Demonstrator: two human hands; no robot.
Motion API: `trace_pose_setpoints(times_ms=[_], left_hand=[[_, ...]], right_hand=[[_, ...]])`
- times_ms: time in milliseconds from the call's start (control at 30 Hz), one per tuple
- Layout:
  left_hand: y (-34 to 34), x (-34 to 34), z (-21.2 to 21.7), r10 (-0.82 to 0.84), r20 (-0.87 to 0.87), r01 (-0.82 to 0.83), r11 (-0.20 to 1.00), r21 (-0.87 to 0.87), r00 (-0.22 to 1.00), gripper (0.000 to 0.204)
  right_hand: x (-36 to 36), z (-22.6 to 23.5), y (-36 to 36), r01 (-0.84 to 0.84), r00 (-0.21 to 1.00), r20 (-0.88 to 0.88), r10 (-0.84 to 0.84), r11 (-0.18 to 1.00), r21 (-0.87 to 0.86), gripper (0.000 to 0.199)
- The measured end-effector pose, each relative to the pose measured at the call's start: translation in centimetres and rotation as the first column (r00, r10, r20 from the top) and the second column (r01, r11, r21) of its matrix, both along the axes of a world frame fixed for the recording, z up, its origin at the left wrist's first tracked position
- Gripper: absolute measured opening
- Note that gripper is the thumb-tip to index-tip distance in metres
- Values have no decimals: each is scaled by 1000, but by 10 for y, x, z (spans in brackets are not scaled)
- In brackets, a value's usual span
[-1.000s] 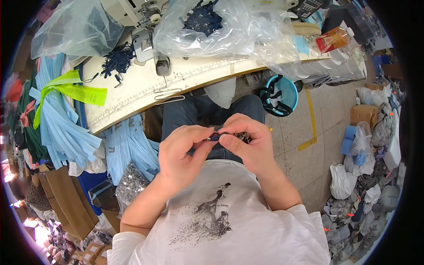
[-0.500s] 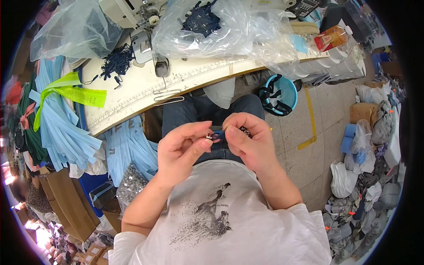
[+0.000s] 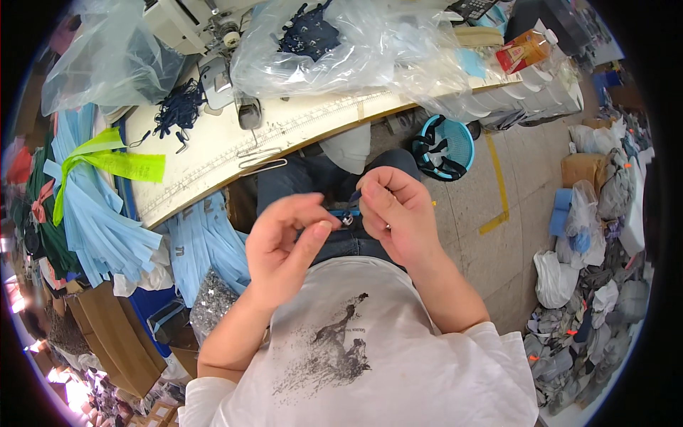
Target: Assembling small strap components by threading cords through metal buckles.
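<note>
My left hand is held over my lap with thumb and forefinger apart, and nothing shows between them. Just right of its fingertips is a small shiny metal piece; whether it hangs from my right hand I cannot tell. My right hand is closed, thumb against forefinger, on a small dark blue strap piece, mostly hidden by the fingers. A tiny metal glint shows lower among its curled fingers. On the white table lies a pile of dark blue strap loops. A clear plastic bag contains similar dark pieces with shiny bits.
The table edge runs ahead of my hands, with a sewing machine behind. Light blue strips and a lime green strip hang at left. A blue basket, a drink bottle and heaped bags stand right.
My left thumb and forefinger have parted and let go of the small metal piece. My right hand has risen slightly, still closed. The whole view has shifted a little.
</note>
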State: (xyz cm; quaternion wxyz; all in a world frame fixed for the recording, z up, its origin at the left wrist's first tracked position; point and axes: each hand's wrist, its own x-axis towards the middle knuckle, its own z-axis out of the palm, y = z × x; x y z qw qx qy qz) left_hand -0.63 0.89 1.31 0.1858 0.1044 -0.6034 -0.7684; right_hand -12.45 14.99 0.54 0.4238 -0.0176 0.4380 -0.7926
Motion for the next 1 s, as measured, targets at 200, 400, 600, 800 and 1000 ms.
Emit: trace_pose_setpoints(times_ms=[200,400,600,800,1000], left_hand=[[3,-13,-1,-6,55,18,973,-230,998,62],[5,-16,-3,82,56,-70,981,-182,995,38],[8,-16,0,26,168,-31,999,30,986,35],[15,-20,-1,51,-14,-51,999,-14,999,42],[1,-24,2,82,-27,-83,833,-547,996,29]], right_hand=[[2,9,-2,14,1000,-8,-13,999,38,15],[3,13,-4,19,998,-62,-17,999,40,16],[0,15,9,36,999,-41,-34,999,37,11],[5,21,5,52,992,-123,-40,994,97,15],[5,19,4,37,995,-92,-30,996,83,15]])
